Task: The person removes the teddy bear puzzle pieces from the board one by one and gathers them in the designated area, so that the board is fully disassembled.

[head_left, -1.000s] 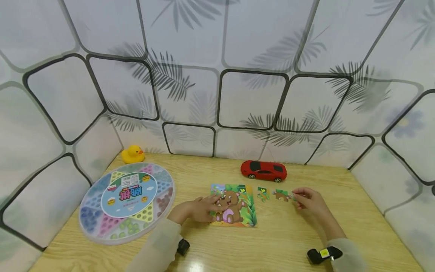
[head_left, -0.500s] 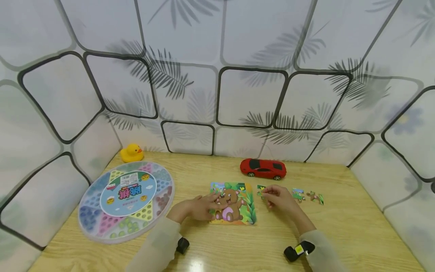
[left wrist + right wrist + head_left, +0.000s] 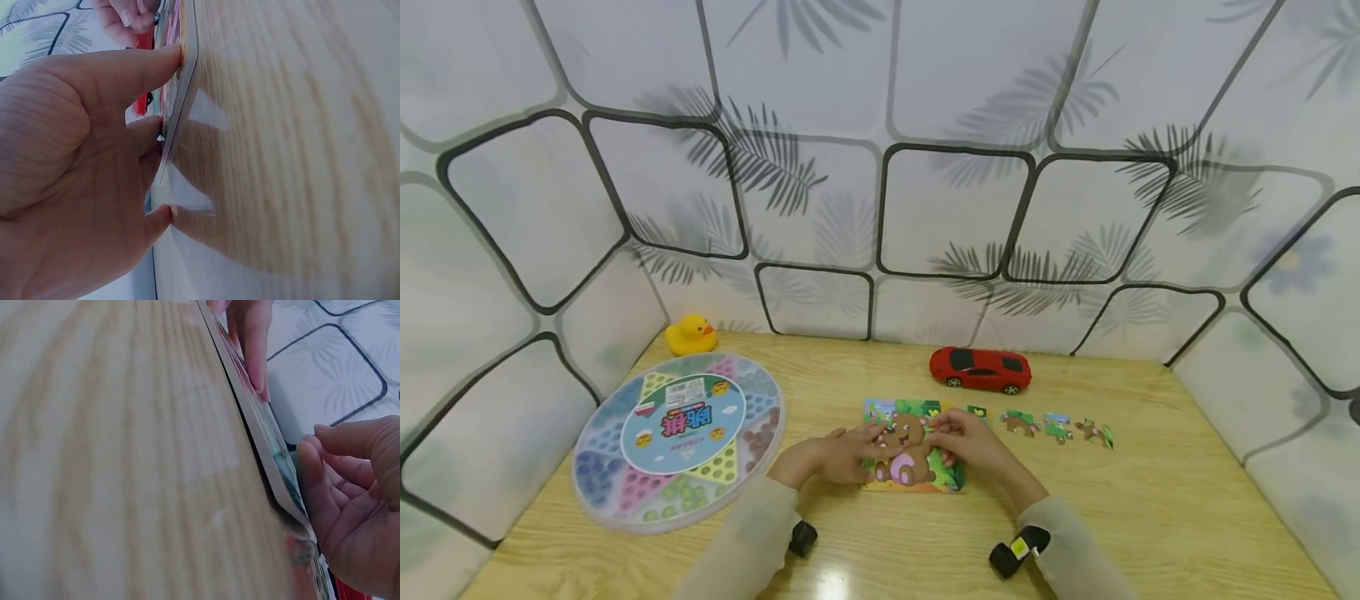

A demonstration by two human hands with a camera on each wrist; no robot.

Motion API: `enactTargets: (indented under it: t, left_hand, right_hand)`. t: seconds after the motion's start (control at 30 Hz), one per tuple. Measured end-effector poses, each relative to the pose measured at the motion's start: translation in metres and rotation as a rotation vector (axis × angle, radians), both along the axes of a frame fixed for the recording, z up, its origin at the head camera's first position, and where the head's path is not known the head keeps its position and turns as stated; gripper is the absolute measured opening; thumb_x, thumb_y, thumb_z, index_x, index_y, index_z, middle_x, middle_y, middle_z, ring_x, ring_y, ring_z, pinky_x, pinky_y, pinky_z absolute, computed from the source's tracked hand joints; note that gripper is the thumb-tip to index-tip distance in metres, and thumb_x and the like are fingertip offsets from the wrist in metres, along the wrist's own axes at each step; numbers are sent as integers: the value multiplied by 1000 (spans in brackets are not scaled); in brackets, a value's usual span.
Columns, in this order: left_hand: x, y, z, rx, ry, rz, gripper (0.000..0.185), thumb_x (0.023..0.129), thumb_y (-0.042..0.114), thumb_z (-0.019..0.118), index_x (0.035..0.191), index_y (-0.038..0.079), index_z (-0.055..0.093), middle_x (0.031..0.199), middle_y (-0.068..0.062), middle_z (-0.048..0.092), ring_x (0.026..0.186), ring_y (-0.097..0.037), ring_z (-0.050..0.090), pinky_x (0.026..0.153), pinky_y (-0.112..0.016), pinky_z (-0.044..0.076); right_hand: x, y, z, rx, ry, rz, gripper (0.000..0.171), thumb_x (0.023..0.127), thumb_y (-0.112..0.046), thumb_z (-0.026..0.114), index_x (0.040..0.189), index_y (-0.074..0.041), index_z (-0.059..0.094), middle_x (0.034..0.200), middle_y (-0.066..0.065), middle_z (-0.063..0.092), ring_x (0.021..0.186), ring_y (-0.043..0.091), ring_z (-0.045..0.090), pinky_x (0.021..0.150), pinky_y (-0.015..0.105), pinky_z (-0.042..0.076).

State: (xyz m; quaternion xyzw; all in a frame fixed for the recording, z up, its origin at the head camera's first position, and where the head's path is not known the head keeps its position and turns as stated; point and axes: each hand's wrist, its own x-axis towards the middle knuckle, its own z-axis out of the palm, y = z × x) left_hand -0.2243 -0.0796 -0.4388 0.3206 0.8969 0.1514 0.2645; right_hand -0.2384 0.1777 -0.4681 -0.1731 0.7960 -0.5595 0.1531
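A bear picture puzzle board (image 3: 917,479) lies flat on the wooden table (image 3: 1150,517). My left hand (image 3: 847,451) rests on the board's left part with straight fingers, and in the left wrist view its thumb (image 3: 144,62) presses the board's edge (image 3: 180,106). My right hand (image 3: 964,440) sits on the board's upper right part. In the right wrist view its curled fingertips (image 3: 312,465) touch the board (image 3: 262,425) near a corner; whether they pinch a piece is hidden. Several loose puzzle pieces (image 3: 1019,422) lie in a row to the right of the board.
A red toy car (image 3: 980,369) stands behind the board. A round clear game box (image 3: 679,437) with coloured marbles lies at the left, with a yellow rubber duck (image 3: 690,335) behind it. Patterned panels (image 3: 955,217) wall in the table at the back and both sides.
My right hand has moved left from the row of loose pieces onto the puzzle board, leaving the pieces on the table. My left hand has stayed on the board.
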Motion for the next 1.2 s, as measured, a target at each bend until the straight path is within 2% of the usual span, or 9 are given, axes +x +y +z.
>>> enactTargets:
  t: [0.3,0.4,0.53,0.7,0.97,1.2]
  left_hand:
    - [-1,0,0,1,3,-6,53,96,28,55,146,30,38,159,-3,10,145,-20,7,112,-55,12]
    - [-2,-1,-1,8,7,-15,57,96,27,55,148,29,33,159,-4,10,145,-21,7,111,-56,13]
    - [-2,-1,-1,29,11,-22,66,95,27,56,152,21,23,159,-6,10,145,-22,7,111,-57,13]
    - [-2,-2,0,53,-8,-2,69,94,27,57,151,9,23,158,-7,11,145,-25,7,112,-55,11]
    - [-3,-2,-3,47,-4,-3,68,94,27,57,151,10,24,159,-6,11,145,-24,7,112,-55,11]
    - [-2,-2,-1,50,-9,-4,67,94,26,56,151,11,24,159,-6,11,145,-25,6,112,-55,10]
  right_hand:
    - [1,-10,0,70,-7,-6,32,92,-6,59,119,11,55,82,9,63,57,9,56,52,22,50]
    - [0,-11,0,81,-24,-2,35,92,-7,59,122,11,55,80,7,62,57,9,56,53,22,50]
    - [0,-11,0,96,-29,-5,36,92,-8,60,123,11,55,79,6,60,55,8,55,52,22,50]
    - [1,-13,-1,114,-15,-24,35,91,-7,62,120,11,57,76,6,60,54,7,55,51,22,50]
    - [1,-17,-2,126,-21,-55,30,91,-7,61,117,8,58,75,3,56,57,9,56,52,22,49]
    - [2,-17,3,99,-34,-55,29,94,-6,57,117,10,55,77,7,59,59,10,56,54,25,51]
